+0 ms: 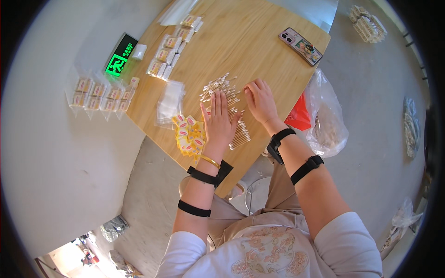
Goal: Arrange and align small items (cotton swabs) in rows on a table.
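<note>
A loose spread of cotton swabs [239,135] lies on the wooden table [245,41] before me. My left hand [218,121] rests over part of them, palm down, with its fingers stretched out. Just right of the swabs is my right hand [261,103], its fingers curled in; whatever they may hold is hidden. Small yellow-and-white paper labels [187,136] are heaped beside my left wrist. Beyond that heap lies a stack of clear plastic sleeves [170,103].
Filled swab packs [166,54] line the table's left side; more bagged packs [102,96] sit at its left edge, near a green lit sign [119,59]. A phone [300,46] lies far right. A clear plastic bag [330,118] and a red bag [299,115] hang by the right edge.
</note>
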Demonstrator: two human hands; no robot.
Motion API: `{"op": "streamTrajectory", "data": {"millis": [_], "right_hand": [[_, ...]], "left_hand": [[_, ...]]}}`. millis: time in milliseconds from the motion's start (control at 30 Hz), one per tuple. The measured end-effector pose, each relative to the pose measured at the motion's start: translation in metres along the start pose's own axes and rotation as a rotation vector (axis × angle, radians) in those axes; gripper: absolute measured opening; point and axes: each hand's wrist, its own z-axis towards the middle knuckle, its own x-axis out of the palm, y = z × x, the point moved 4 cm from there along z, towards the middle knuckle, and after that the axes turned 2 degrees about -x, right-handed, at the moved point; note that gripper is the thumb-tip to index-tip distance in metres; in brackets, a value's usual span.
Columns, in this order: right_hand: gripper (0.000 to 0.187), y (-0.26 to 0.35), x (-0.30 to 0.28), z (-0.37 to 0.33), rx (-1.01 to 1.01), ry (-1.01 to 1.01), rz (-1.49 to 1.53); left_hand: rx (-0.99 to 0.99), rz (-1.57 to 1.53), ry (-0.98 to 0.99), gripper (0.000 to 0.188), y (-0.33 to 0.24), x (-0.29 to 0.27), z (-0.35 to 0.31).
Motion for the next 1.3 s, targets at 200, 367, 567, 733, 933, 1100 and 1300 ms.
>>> {"op": "streamTrajectory", "data": {"millis": [200,367,567,733,933,1100,1300], "right_hand": [[0.009,-0.003,-0.002,-0.002,-0.001,-0.005,-0.019],[0.009,-0.002,-0.002,-0.001,0.003,-0.001,-0.019],[0.01,-0.002,-0.002,0.0,0.002,-0.004,-0.014],[0.01,0.0,-0.001,-0.001,0.021,0.007,-0.01],[0.011,-0.002,-0.003,-0.001,0.021,0.008,-0.021],[0.011,-0.004,-0.002,-0.002,0.029,0.025,0.005],[0.025,-0.007,-0.003,0.001,0.095,0.006,0.224]], "left_hand": [[0.022,0.016,0.074,0.084,-0.002,0.001,0.0],[0.048,-0.01,0.102,0.084,0.007,0.001,0.0],[0.104,-0.059,0.151,0.08,0.008,-0.001,0.005],[0.144,-0.055,0.136,0.078,0.009,0.0,-0.001],[0.147,-0.047,0.153,0.078,0.004,-0.002,0.003],[0.072,-0.201,0.059,0.079,0.007,-0.013,0.005],[-0.417,-0.895,-0.203,0.087,0.041,-0.021,-0.003]]}}
